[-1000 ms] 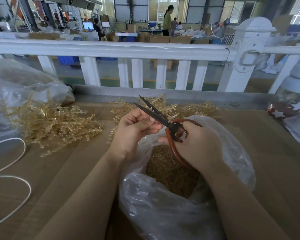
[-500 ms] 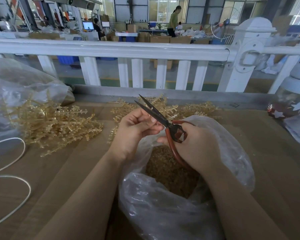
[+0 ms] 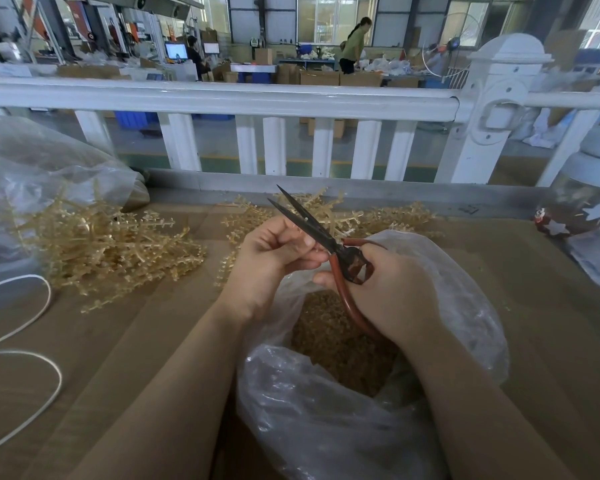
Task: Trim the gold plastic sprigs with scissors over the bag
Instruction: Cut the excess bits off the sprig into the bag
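Observation:
My right hand [image 3: 392, 292] grips red-handled scissors [image 3: 326, 237] whose dark blades are slightly parted and point up to the left. My left hand [image 3: 274, 261] has its fingers curled and pinches a small gold piece against the blades; the piece itself is mostly hidden. Both hands are above an open clear plastic bag [image 3: 465, 278] with gold trimmings [image 3: 340, 355] inside. A heap of gold sprigs [image 3: 108, 247] lies to the left on the table, and more gold sprigs [image 3: 388, 216] lie behind the hands.
The cardboard-covered table [image 3: 534, 323] ends at a white railing [image 3: 222, 98]. A second clear bag [image 3: 21, 168] sits at the left, a white cord [image 3: 45, 296] loops near the left edge, and a glass jar [image 3: 589, 202] with stars stands at the right.
The scissor blades have narrowed a little and the hands shifted slightly. A person beyond the railing has walked to the right.

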